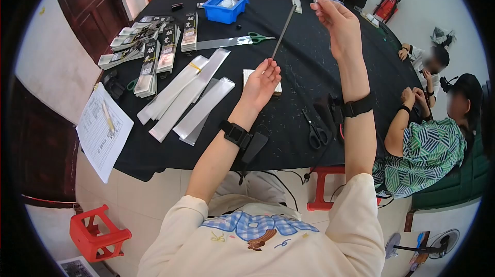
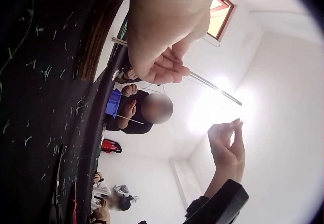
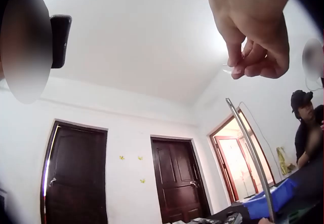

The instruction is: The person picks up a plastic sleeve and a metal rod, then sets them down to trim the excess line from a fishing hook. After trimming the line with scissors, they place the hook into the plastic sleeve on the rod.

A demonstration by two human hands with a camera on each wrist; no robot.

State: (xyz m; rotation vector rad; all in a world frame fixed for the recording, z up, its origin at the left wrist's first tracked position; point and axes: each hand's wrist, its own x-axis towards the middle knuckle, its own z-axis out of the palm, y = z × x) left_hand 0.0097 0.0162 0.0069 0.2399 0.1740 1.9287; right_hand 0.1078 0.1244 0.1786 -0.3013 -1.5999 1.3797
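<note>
My left hand (image 1: 261,84) grips a thin metal rod (image 1: 284,30) by its lower part, and the rod slants up and away from me. In the left wrist view the same rod (image 2: 215,86) passes through the curled fingers and sticks out on both sides. Raised higher, my right hand (image 1: 337,27) pinches a small clear piece (image 3: 228,70) between thumb and fingertips; its kind cannot be told. The rod's tip stands apart from the right fingertips, just below them in the right wrist view. A small white block (image 1: 247,76) lies on the table under my left hand.
Clear sleeves (image 1: 193,91) and stacked black-labelled packets (image 1: 149,68) lie on the black-covered table (image 1: 289,145). Black scissors (image 1: 315,131), green-handled scissors (image 1: 258,37) and a blue bin (image 1: 224,11) are there too. Other people sit around; a red stool (image 1: 98,233) stands on the floor.
</note>
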